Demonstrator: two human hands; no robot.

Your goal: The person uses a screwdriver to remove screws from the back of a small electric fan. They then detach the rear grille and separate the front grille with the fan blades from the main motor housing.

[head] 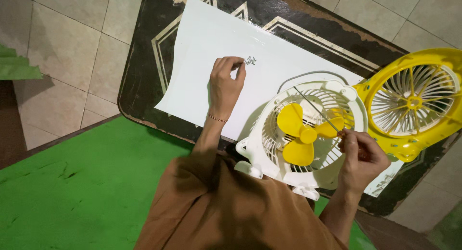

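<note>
Left hand (225, 86) reaches over a glossy white sheet (202, 62) on a worn dark low table (139, 81), fingertips pinching at a small cluster of metal screws (250, 60). Right hand (362, 156) grips a thin steel screwdriver (315, 108) w/ its shaft slanted across a round white plastic fan housing (269, 149) – yellow three-blade propeller (303, 133) inside. Yellow ribbed plastic front grille (414, 101) lies just beside, at right.

Two hands show: the left hand (225, 86) and the right hand (362, 156). One white sheet (211, 48) lies on one dark bench (144, 72). There are two fan housing parts, one white fan body (269, 149) and one yellow grille (414, 103). One yellow three-bladed propeller (302, 133), one thin screwdriver (315, 108) and one small cluster of screws (250, 60), too small to count.
</note>
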